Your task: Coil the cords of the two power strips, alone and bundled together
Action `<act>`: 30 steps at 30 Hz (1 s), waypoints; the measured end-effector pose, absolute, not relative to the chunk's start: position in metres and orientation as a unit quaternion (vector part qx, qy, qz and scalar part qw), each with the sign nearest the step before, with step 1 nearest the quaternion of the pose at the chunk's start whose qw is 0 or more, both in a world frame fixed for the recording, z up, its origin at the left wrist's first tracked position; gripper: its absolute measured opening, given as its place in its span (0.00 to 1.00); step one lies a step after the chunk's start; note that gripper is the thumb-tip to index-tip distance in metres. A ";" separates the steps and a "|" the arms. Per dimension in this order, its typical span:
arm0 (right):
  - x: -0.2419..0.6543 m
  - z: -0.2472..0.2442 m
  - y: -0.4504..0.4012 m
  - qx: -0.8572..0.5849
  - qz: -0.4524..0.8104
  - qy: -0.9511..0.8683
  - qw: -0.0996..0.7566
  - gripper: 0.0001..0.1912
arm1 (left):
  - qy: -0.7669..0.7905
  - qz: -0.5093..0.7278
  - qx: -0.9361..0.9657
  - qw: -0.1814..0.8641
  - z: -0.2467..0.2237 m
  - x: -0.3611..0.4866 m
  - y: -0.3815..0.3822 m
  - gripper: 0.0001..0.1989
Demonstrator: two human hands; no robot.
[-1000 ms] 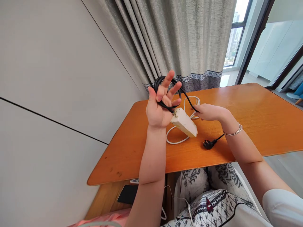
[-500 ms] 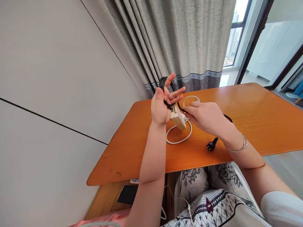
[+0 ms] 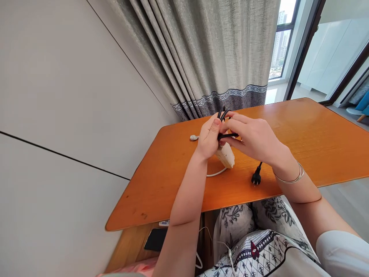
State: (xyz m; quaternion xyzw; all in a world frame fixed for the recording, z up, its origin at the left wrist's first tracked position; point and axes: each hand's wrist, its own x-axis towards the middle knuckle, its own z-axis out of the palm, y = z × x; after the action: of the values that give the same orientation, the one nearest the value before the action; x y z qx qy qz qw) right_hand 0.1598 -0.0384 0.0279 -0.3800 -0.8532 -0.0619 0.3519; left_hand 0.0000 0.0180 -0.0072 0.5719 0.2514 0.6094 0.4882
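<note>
Loops of black cable (image 3: pixel 224 114) are bunched between both hands above the table. My left hand (image 3: pixel 210 134) is closed round the loops, its thumb pressed on them. My right hand (image 3: pixel 246 134) meets it from the right, fingers closed on the same cable. Just below them, a white power strip (image 3: pixel 226 156) stands tilted, partly hidden by the hands. A black plug (image 3: pixel 256 176) lies on the table under my right wrist, its cord running up behind that hand. A white cable (image 3: pixel 216 174) curves beneath the strip.
The orange wooden table (image 3: pixel 161 184) has a small white plug (image 3: pixel 194 137) left of the hands. Below its front edge, a black phone (image 3: pixel 155 239) lies on a lower surface. A grey curtain (image 3: pixel 230 50) hangs behind the table.
My left hand has moved right and closed round the black loops, its fingers no longer spread. My right hand now meets it at the cable. The white plug has come into view at left.
</note>
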 end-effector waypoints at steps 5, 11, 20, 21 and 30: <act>0.175 0.030 -0.016 -0.346 0.004 -0.837 0.425 0.15 | 0.270 0.525 0.547 0.594 0.004 0.005 0.009 0.26; 0.190 0.025 0.006 -0.301 0.059 -0.848 0.432 0.22 | 0.282 0.481 0.434 0.708 0.019 0.006 0.004 0.29; 0.186 0.022 0.014 -0.354 -0.002 -0.841 0.410 0.15 | 0.296 0.442 0.393 0.750 0.023 0.004 0.006 0.28; 0.185 0.022 0.014 -0.359 -0.008 -0.840 0.406 0.15 | 0.299 0.443 0.399 0.745 0.023 0.005 0.005 0.28; 0.177 0.022 0.010 -0.420 -0.063 -0.830 0.362 0.17 | 0.304 0.430 0.444 0.725 0.021 0.004 0.007 0.25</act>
State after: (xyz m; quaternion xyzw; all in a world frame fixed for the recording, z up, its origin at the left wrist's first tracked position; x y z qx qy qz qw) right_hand 0.1768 0.0103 0.0217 -0.4195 -0.8299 -0.0635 0.3624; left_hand 0.0038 0.0071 0.0212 0.4444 0.3044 0.4300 0.7245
